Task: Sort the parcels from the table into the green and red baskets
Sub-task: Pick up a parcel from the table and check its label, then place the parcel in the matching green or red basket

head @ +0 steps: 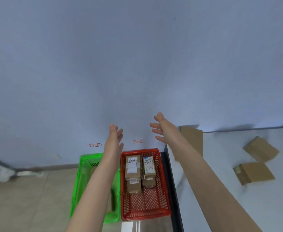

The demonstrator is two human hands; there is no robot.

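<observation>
The red basket point(145, 215) stands on the tiled floor point(28, 201) against a pale blue wall point(137, 64). The green basket point(77, 181) touches it on its left. Hard against its right side rises the dark edge of a white table point(271, 206). Above the two baskets, two small red-bordered labels point(138, 141) are stuck on the wall, their writing too small to read.

The person's left forearm crosses over the green basket and hides most of its inside. Something brown shows beside the arm, but I cannot tell what. The right forearm lies across the table's near corner, just right of the red basket.

Both baskets are rectangular plastic crates with perforated, lattice-like walls and floors. The table top is smooth and faintly glossy.

Four cardboard parcels point(132, 166) sit in the far half of the red basket. They are small brown boxes in two rows, with white shipping labels and handwriting on top. More parcels remain on the table, right of the red basket. A flat box point(192, 139) leans against the wall, and two flattish brown parcels point(261, 149) lie further right, well apart from the basket.

The left hand point(115, 133) and right hand point(159, 128) are raised above the baskets before the wall, fingers spread, holding nothing.
</observation>
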